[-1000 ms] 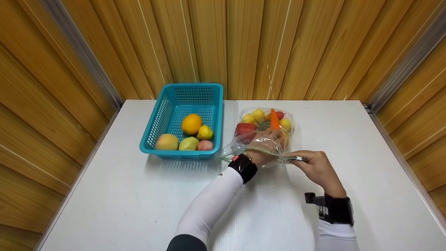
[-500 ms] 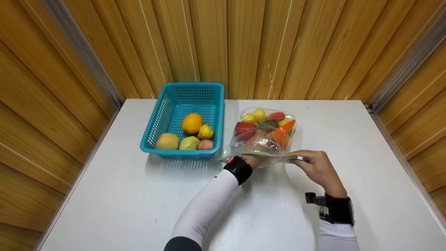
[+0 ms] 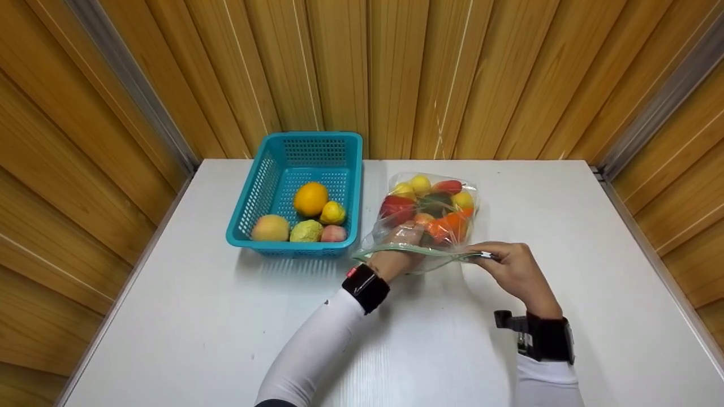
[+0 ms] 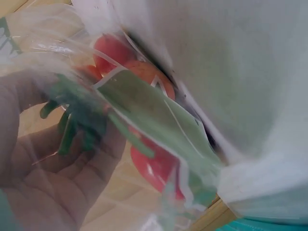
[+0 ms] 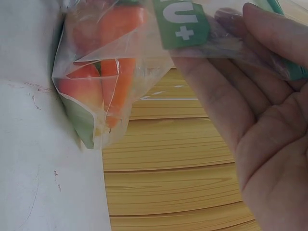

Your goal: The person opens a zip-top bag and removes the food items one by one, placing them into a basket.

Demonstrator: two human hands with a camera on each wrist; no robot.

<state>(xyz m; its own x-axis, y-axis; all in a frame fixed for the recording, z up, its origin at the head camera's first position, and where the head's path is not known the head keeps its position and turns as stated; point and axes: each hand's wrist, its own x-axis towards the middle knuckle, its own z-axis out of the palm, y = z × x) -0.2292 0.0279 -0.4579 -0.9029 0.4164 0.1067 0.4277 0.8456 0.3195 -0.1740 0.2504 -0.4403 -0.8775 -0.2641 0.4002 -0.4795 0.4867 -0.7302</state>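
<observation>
A clear zip bag [image 3: 399,247] with a green-edged mouth lies on the white table, full of fruit and vegetables. My left hand [image 3: 404,234] reaches inside through the mouth. In the left wrist view its thumb and fingers curl round the green stalks [image 4: 79,113] of a carrot [image 3: 455,223], whose orange tip points right. A red bell pepper [image 3: 397,209] and a dark green vegetable [image 3: 435,204] are just beyond this hand. My right hand [image 3: 512,268] pinches the right end of the mouth, near a printed green label [image 5: 185,24].
Left of the bag stands a blue-green basket [image 3: 237,226] with an orange [image 3: 310,198], a yellow fruit [image 3: 332,213] and several other fruits in it. Yellow fruits [image 3: 420,185] and a red one [image 3: 448,186] fill the bag's far end. A wood-patterned wall [image 3: 396,85] rises behind.
My left hand has drawn back toward the bag's mouth and to the left. The carrot has swung from pointing away to lying tilted right. My right hand stays at the mouth.
</observation>
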